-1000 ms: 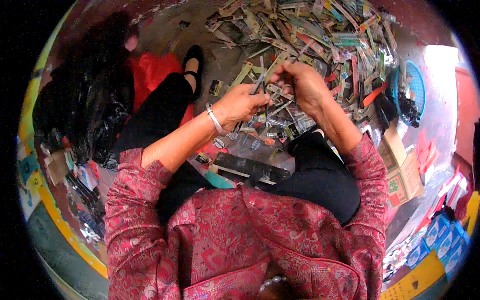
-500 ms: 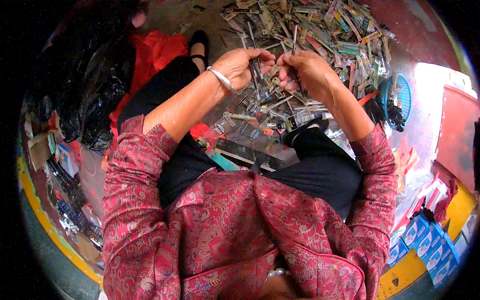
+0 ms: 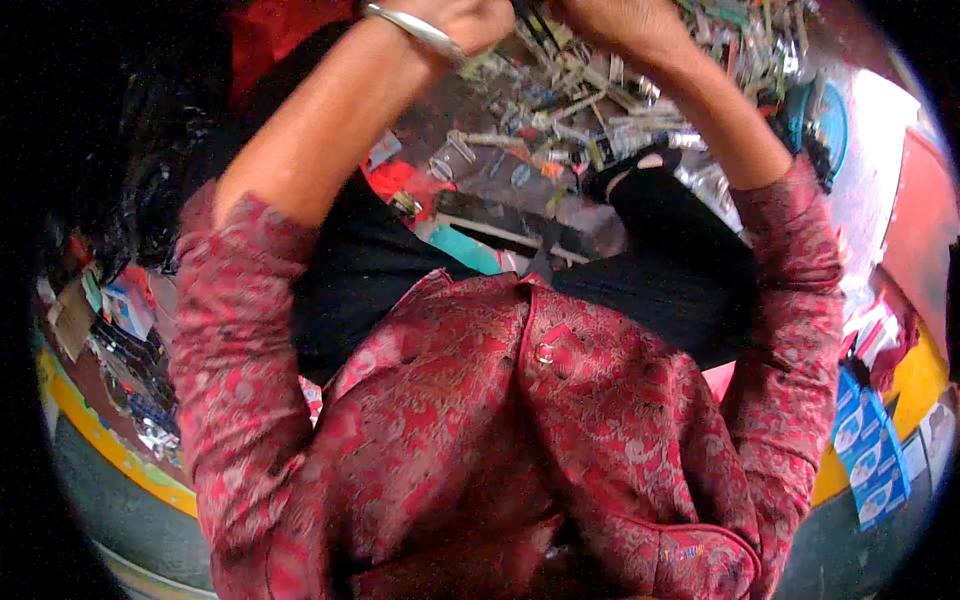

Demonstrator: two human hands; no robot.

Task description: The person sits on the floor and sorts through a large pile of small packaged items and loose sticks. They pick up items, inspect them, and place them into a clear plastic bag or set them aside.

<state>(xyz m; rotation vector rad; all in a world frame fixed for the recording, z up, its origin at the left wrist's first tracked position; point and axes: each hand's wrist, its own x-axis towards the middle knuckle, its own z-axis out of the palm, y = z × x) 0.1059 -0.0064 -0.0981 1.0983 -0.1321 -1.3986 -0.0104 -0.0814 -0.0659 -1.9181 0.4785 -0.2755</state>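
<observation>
My left hand (image 3: 474, 24), with a silver bangle (image 3: 418, 28) at its wrist, is at the upper edge, its fingers curled and partly cut off. Thin dark pen-like sticks (image 3: 540, 28) show in the gap beside its fingertips, and it seems to grip them. Close by on the right is my right hand (image 3: 625, 22), also cut off above. Its fingers look bent inward; what they hold is hidden. Both hands are over a heap of small packages and thin pieces (image 3: 590, 85) on the floor.
Between my black-trousered legs lie a dark flat bar (image 3: 520, 222), a teal strip (image 3: 462, 247) and red scraps (image 3: 395, 185). A blue basket (image 3: 826, 130) stands on the right, above blue printed boxes (image 3: 868, 450). Black plastic bags (image 3: 160, 170) and red plastic (image 3: 262, 50) are on the left.
Both hands have shifted up in the picture, partly out of view. The sticks, seen at length before, now show only in part. The view is tilted and blurred.
</observation>
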